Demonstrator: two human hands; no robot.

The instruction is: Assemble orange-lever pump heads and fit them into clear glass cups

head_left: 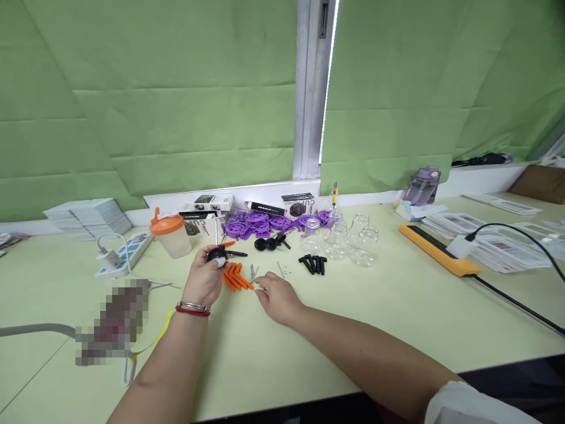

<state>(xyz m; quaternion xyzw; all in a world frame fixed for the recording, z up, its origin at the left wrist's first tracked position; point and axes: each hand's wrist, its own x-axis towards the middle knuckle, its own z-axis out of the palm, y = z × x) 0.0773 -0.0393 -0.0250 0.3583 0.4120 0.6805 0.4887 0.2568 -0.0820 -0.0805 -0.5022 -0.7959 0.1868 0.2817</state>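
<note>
At the fingertips of my right hand (279, 297) lie slim metal screws (252, 272); I cannot tell whether thumb and finger pinch one. Orange pieces (235, 277) just left crowd that reach, calling for a light, shallow pick. My left hand (205, 278), fingers clamped on a black round part (215, 254), does best holding it steady. Beyond my fingers sit black knobs (271, 243), clear jars (362, 255) off right, then purple pieces (258, 219).

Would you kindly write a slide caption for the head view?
Left hand holding a round black part, right hand beside slim metal pieces and orange parts on a pale table.
</note>
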